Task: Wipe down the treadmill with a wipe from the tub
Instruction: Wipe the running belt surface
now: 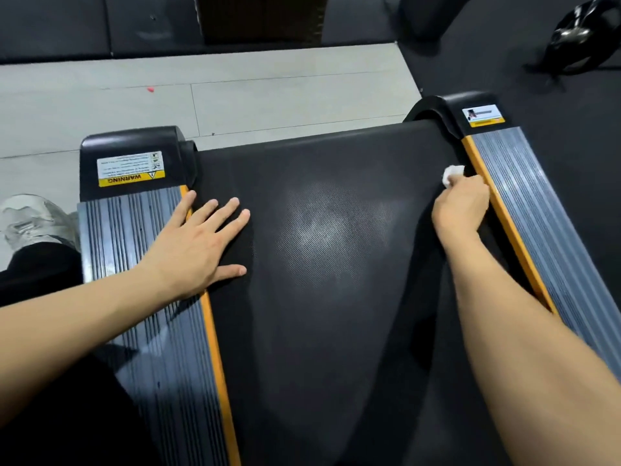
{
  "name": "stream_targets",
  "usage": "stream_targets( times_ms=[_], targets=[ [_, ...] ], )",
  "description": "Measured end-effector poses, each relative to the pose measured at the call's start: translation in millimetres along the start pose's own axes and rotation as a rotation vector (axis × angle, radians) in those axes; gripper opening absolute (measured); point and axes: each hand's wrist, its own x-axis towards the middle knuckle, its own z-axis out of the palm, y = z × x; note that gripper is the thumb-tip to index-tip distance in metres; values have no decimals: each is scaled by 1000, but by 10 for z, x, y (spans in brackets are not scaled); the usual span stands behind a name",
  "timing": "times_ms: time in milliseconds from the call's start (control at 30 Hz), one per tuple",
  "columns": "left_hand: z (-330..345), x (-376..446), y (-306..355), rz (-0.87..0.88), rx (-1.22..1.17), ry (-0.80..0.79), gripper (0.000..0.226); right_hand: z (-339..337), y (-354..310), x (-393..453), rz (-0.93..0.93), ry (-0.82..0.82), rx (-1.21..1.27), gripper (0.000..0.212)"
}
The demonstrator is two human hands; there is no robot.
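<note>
One black textured treadmill belt (329, 264) is lying between two grey ribbed side rails (141, 297) (534, 210), each edged by one orange strip, two strips (215, 348) (504, 223) in all. Two black end caps (134, 139) (470, 102) are carrying one label each. Two bare hands (198, 243) (462, 206) are showing, with one small white crumpled wipe (452, 174). One grey shoe (30, 220) is standing on the floor.

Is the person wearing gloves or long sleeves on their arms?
No. The left hand and right hand wear no gloves, rings or watch, and both forearms show no sleeves. The arms are long and slim.
</note>
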Motion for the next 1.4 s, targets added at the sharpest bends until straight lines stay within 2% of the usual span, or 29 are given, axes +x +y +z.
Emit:
stream_targets(
  times_ms=[100,167,267,333,400,467,500,567,633,700,767,833,867,900,967,1033,1067,1133,1233,1300,1333,1400],
  targets=[
    [-8,-2,1,3,-12,3,101,4,-474,-345,-273,50,35,33],
    [-25,-5,-1,3,-29,11,101,-33,-953,-778,-482,85,221,33],
    [-63,3,-9,9,-50,8,100,-66,-1644,-1573,-796,-12,407,36],
    [-81,-10,-21,0,-27,4,100,-46,-1800,-1861,-925,-33,382,41],
    [-107,-43,-51,-30,-17,12,103,-77,-1643,-1681,-989,37,346,33],
    [-117,-79,-109,-62,-23,21,106,-86,-1306,-1224,-884,159,291,25],
    [-114,-91,-137,-68,-38,19,108,-64,-1107,-962,-754,198,265,23],
    [-111,-93,-156,-66,-82,1,108,-23,-755,-582,-452,163,184,24],
    [-104,-84,-151,-73,-110,7,109,55,-684,-591,-309,115,187,29],
    [-107,-72,-133,-87,-123,15,110,87,-858,-838,-348,143,213,30],
    [-128,-78,-120,-92,-128,5,110,61,-991,-1111,-480,170,271,24],
    [-137,-71,-112,-105,-112,-13,109,48,-893,-1281,-616,163,335,21],
    [-143,-64,-101,-107,-105,-19,109,38,-769,-1287,-610,179,361,23],
    [-140,-59,-95,-104,-107,-18,109,45,-618,-1232,-527,201,367,24],
    [-129,-61,-94,-101,-131,5,110,49,-373,-1059,-200,201,354,21],
    [-112,-54,-94,-101,-153,27,110,77,-429,-907,31,170,309,22],
    [-107,-49,-96,-104,-152,30,110,98,-609,-861,42,149,273,22],
    [-101,-51,-89,-105,-152,20,110,102,-1224,-834,-63,78,265,19],
    [-121,-46,-90,-108,-150,4,109,59,-2267,-870,-398,21,411,20],
    [-137,-58,-87,-109,-144,-14,108,-50,-2755,-968,-561,-183,438,28],
    [-139,-57,-89,-112,-147,-14,108,-99,-2879,-1014,-592,-222,492,28],
    [-146,-59,-87,-116,-151,-19,108,-170,-2799,-1098,-504,-101,704,23]
  ],
)
